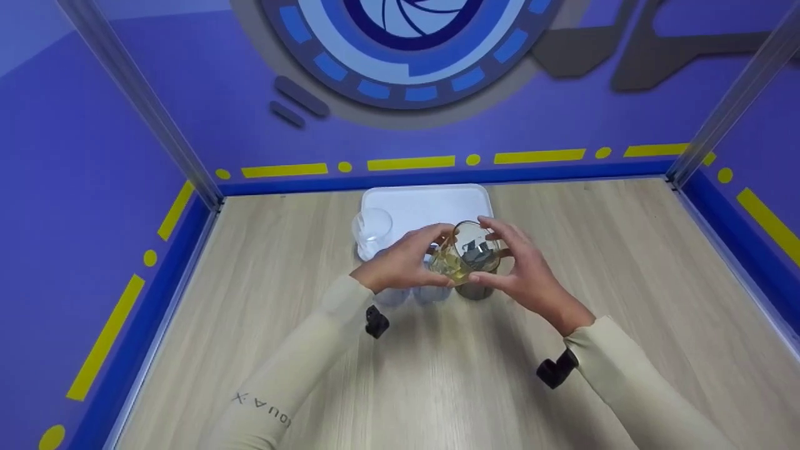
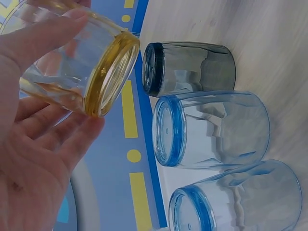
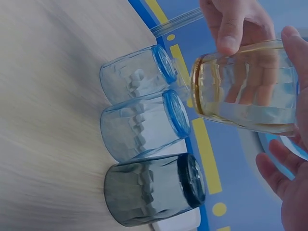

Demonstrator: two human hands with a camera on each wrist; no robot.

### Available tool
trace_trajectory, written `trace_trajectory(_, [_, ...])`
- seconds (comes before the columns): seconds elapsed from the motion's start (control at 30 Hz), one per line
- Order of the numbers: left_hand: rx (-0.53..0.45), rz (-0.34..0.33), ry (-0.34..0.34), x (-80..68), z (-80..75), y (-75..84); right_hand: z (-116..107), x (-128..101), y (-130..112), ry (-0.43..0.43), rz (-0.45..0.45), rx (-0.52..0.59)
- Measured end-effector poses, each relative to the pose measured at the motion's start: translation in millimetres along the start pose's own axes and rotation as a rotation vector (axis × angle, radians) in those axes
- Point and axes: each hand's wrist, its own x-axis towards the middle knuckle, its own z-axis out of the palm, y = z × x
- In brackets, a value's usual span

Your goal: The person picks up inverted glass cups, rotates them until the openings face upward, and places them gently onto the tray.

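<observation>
Two hands held one amber glass (image 1: 469, 256) above the wooden table (image 1: 562, 250): the left hand (image 1: 403, 262) gripped its left side, the right hand (image 1: 525, 272) its right. Below stood two blue glasses (image 2: 211, 127) and a grey glass (image 2: 190, 67) (all upside down), near a white tray (image 1: 425, 203).

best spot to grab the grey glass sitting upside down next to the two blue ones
Probably the grey glass is best gripped round its faceted side wall, coming from above or the open table side. It stands mouth down with its thick base up, and a blue glass sits close on one side, leaving little finger room there.
</observation>
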Motion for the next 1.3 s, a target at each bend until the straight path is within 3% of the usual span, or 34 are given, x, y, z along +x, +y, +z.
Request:
trace_trajectory(0.43, [0.096, 0.0, -0.046, -1.0, -1.4, -0.4, -7.7, 1.3, -5.8, -0.128, -0.032, -0.106])
trace_trajectory(0.67, [0.159, -0.046, -0.062, -1.3, -0.7, 1.6, -8.6, 3.3, -10.5, -0.207, -0.036, -0.115])
trace_trajectory(1.07, [0.162, -0.055, -0.085, -2.3, -0.9, 0.6, -10.1, 5.3, -16.0, -0.294, -0.051, -0.185])
trace_trajectory(1.3, [0.137, -0.051, -0.07, -4.0, 0.2, -0.8, -9.0, 6.1, -15.9, -0.279, -0.043, -0.158])
